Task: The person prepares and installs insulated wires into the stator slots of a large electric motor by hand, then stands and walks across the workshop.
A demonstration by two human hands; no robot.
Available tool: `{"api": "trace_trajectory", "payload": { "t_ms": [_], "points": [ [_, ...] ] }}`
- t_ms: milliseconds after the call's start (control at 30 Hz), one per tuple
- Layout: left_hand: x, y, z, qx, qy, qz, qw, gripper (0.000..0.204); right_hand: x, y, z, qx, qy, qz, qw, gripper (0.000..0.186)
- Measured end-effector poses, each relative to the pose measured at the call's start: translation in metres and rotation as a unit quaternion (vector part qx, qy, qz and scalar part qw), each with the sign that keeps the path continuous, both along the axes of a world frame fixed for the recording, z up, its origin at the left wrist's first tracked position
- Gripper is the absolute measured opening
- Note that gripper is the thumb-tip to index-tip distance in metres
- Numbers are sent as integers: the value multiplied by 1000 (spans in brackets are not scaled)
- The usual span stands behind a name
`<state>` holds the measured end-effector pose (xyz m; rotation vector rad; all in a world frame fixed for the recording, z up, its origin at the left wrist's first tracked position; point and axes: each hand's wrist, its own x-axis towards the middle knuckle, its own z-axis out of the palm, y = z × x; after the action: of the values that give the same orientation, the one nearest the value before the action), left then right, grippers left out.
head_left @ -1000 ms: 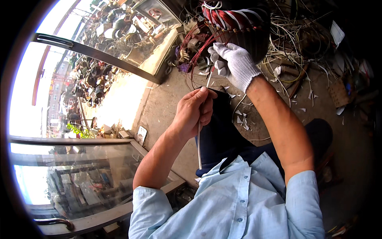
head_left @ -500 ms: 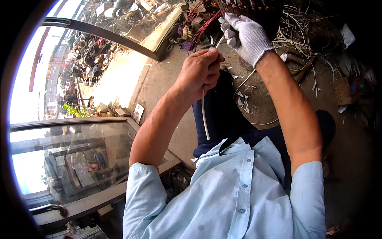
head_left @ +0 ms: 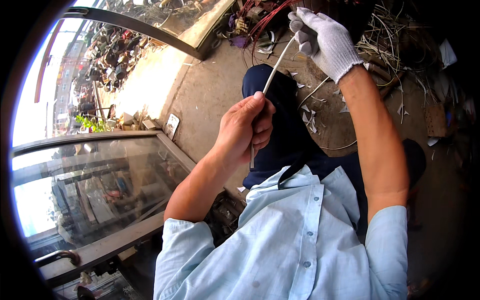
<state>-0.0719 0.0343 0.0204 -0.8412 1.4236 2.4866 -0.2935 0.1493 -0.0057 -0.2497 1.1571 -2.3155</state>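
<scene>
A length of white cable stretches at a slant between my two hands, above my left knee. My bare left hand is closed round it, thumb on top, and a short cut end pokes out below the fist. My right hand, in a pale knitted glove, is up and to the right with curled fingers, gripping the cable's upper end. What exactly lies between those gloved fingertips is hidden. Just left of the glove hang thin red wires in a loose bunch.
A tangle of pale wires lies at the upper right. White sheath scraps litter the concrete floor by my legs. A framed glass door stands at the left. Piled scrap shows outside it.
My left hand has drawn down toward me along the cable, so more of it shows between the hands and less below the fist. The gloved hand has shifted slightly right.
</scene>
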Motion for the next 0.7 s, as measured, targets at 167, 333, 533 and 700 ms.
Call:
{"api": "trace_trajectory", "payload": {
  "t_ms": [167, 333, 533, 700],
  "points": [
    [-10, -1, -1, -38, 13, -3, 999, 37, 60, 1, 10, 117, 35, 147, 981, 23],
    [5, 2, -7, -15, 11, 35, 999, 37, 71, -3, 11, 101, 12, 128, 986, 25],
    [14, 0, -10, -10, 23, 35, 999, 37, 81, -9, 13, 63, -22, 106, 992, 23],
    [7, -2, -9, 4, 33, 11, 999, 37, 81, -5, 21, 97, -17, 90, 991, 20]
  ]
}}
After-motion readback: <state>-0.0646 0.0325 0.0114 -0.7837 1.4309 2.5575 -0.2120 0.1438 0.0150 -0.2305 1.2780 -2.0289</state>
